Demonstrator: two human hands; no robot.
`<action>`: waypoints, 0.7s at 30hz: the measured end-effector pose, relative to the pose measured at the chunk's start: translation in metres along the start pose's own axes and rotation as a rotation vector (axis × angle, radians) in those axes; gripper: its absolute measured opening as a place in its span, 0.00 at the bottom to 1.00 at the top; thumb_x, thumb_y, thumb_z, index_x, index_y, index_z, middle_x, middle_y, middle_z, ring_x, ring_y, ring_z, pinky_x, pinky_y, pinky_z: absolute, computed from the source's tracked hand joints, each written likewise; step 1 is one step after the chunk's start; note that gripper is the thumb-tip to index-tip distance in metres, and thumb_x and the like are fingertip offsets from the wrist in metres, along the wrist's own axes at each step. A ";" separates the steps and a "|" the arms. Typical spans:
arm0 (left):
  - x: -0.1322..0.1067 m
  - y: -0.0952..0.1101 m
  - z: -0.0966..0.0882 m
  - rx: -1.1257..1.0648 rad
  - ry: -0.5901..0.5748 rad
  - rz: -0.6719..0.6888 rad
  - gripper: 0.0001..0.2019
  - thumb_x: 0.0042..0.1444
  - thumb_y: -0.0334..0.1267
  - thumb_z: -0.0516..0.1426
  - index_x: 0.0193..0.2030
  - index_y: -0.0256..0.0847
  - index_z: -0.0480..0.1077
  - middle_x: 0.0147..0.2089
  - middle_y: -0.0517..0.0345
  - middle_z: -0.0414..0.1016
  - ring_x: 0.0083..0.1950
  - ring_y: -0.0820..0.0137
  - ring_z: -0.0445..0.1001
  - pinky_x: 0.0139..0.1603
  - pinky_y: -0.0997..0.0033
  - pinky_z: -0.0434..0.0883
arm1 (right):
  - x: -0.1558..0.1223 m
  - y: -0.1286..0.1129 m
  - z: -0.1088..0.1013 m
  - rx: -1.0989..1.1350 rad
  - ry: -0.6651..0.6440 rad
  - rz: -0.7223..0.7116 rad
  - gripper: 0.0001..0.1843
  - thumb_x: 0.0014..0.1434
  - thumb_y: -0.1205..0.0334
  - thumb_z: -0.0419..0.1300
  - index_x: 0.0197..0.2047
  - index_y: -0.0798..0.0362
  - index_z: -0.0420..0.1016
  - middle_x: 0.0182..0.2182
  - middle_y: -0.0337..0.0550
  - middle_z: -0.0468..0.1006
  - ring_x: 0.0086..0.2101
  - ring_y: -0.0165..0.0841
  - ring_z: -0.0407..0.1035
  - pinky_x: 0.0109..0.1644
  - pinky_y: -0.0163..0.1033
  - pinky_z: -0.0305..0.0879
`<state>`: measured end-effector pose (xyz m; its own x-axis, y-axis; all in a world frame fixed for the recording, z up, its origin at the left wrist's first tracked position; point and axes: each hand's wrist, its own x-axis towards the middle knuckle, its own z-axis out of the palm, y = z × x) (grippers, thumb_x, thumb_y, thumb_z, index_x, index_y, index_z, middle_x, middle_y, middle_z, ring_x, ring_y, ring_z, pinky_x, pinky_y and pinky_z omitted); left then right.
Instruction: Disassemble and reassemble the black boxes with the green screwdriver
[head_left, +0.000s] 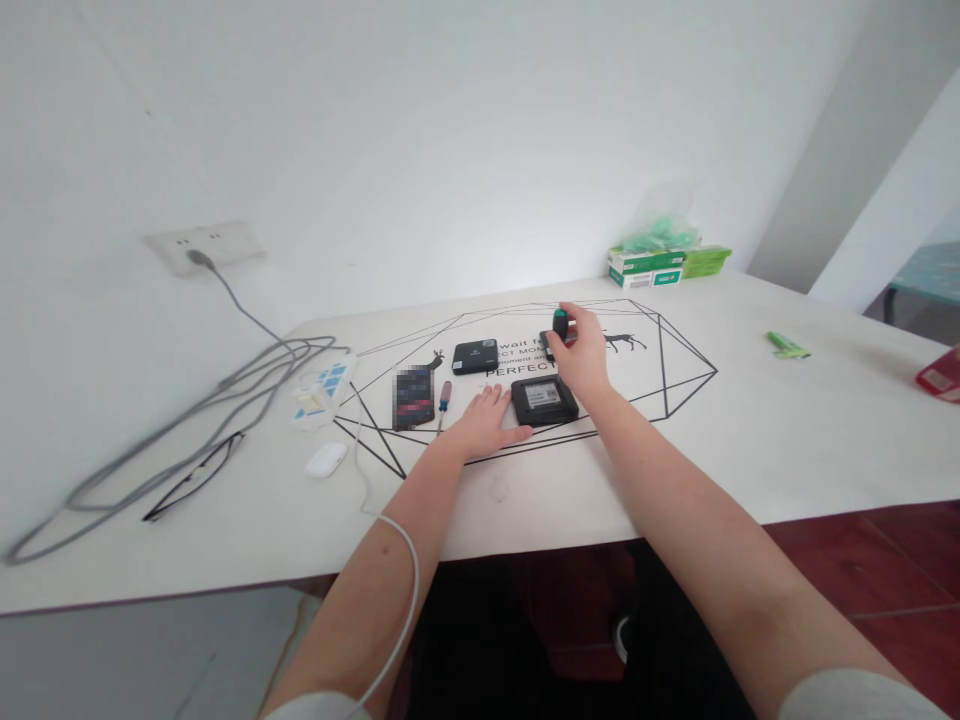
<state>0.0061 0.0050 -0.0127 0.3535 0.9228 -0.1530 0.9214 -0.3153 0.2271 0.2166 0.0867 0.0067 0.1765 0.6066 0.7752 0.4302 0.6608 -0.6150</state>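
My right hand (585, 352) grips a screwdriver (560, 322) by its black and green handle, which points up. Its tip is hidden behind the hand. Just in front of that hand lies a flat black square case (541, 398) with a white label on top. My left hand (484, 422) rests on the tabletop with its fingers stretched out, its thumb by the case's near left corner. Another black box (475, 356) sits further back. A small dark piece (547, 342) shows partly behind my right hand.
Left of my hands are a second screwdriver (445, 395), a blurred-out phone (413, 398), a white earbud case (327, 460), a clear plastic box (322, 392), glasses (193, 478) and a coiled grey cable (217, 392). Green boxes (646, 265) and a green packet (787, 345) lie right.
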 end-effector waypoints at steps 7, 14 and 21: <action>-0.001 0.000 -0.001 0.002 -0.007 -0.008 0.55 0.61 0.73 0.46 0.79 0.27 0.43 0.82 0.32 0.33 0.82 0.48 0.33 0.79 0.51 0.41 | 0.002 0.003 0.000 0.002 0.023 -0.011 0.25 0.60 0.64 0.61 0.61 0.47 0.70 0.50 0.49 0.75 0.42 0.40 0.72 0.47 0.51 0.77; -0.001 0.001 -0.002 0.000 -0.012 -0.003 0.55 0.61 0.74 0.45 0.79 0.28 0.43 0.81 0.31 0.32 0.82 0.47 0.32 0.79 0.49 0.42 | 0.000 0.004 0.001 0.009 -0.005 0.003 0.25 0.59 0.64 0.61 0.60 0.49 0.71 0.51 0.50 0.76 0.44 0.40 0.72 0.51 0.52 0.76; 0.000 -0.001 0.000 -0.034 0.017 0.008 0.53 0.61 0.74 0.47 0.79 0.33 0.44 0.82 0.34 0.35 0.82 0.46 0.34 0.78 0.47 0.43 | 0.000 -0.005 -0.002 0.086 -0.047 0.029 0.25 0.59 0.68 0.55 0.60 0.48 0.72 0.49 0.48 0.78 0.47 0.41 0.73 0.55 0.54 0.74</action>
<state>0.0050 0.0049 -0.0133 0.3581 0.9239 -0.1349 0.9124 -0.3156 0.2606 0.2161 0.0826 0.0095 0.1448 0.6448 0.7505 0.3479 0.6769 -0.6486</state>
